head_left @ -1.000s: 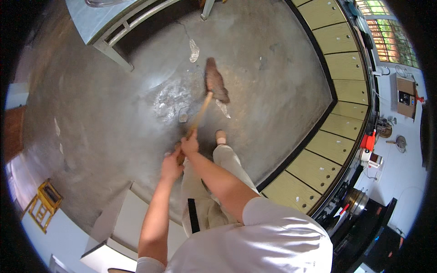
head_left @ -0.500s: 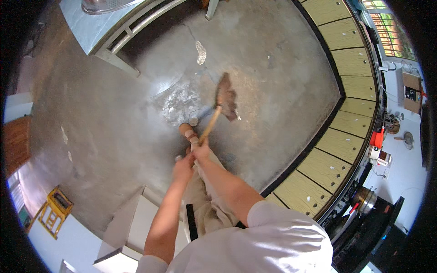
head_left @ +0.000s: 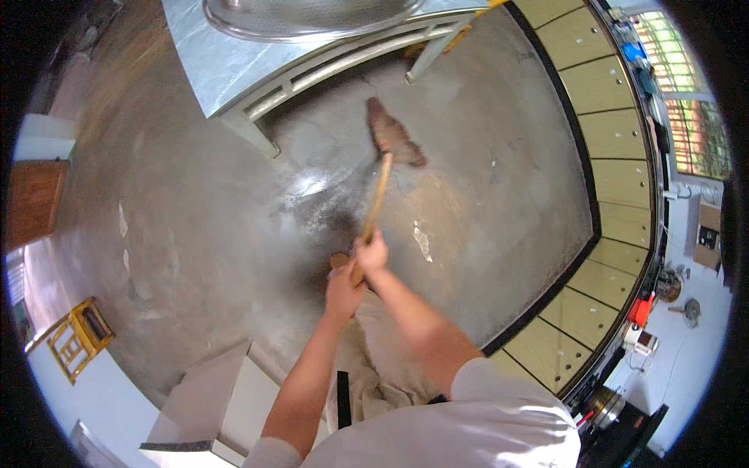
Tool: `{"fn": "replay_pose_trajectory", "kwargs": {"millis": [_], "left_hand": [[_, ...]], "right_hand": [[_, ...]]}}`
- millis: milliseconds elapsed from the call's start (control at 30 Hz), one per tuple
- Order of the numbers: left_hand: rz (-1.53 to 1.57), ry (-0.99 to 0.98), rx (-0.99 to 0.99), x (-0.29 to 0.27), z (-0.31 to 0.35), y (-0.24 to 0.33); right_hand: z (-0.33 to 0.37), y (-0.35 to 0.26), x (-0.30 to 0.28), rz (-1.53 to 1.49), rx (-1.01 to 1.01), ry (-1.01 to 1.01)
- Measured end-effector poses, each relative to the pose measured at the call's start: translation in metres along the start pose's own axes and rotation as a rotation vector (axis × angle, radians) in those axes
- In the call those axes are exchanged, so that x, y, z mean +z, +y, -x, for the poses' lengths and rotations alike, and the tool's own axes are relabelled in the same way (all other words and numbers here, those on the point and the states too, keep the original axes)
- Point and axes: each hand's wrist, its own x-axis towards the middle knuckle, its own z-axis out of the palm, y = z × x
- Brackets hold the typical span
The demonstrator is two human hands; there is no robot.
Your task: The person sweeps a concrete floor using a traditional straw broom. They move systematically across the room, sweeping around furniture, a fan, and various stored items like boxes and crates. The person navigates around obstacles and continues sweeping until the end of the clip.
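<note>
Both my hands grip the pale wooden handle of a broom (head_left: pixel 380 195). Higher up the handle, my left hand (head_left: pixel 344 293) is wrapped around it near my legs. Just ahead of it, my right hand (head_left: pixel 371 253) is closed on the handle further down. The handle slants away from me to a brown, frayed broom head (head_left: pixel 392 137), slightly smeared by motion, on or just over the grey floor (head_left: pixel 257 234). A pale, irregular patch (head_left: pixel 422 241) shows on the floor to the right of the handle. One brown shoe (head_left: pixel 339 260) is partly hidden behind my hands.
A blue-topped table (head_left: pixel 226 62) with metal legs stands ahead, bearing a large metal basin (head_left: pixel 312 30). Yellowish cabinets (head_left: pixel 616 179) curve along the right. A white cabinet (head_left: pixel 207 402) is close at lower left, and a small yellow chair (head_left: pixel 82 337) stands further left.
The broom head has swung away from me, nearer the table, and my hands moved forward with it. The view has shifted; a pale patch once mostly behind the broom head now shows.
</note>
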Motion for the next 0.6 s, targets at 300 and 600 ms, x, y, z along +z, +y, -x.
{"fn": "replay_pose_trajectory", "kwargs": {"millis": [300, 600], "left_hand": [[0.043, -0.037, -0.196, 0.012, -0.137, -0.001], [0.014, 0.106, -0.337, -0.102, 0.091, -0.094]], "right_hand": [[-0.143, -0.025, 0.018, 0.02, -0.132, 0.017], [0.117, -0.056, 0.128, 0.095, -0.004, -0.417]]}}
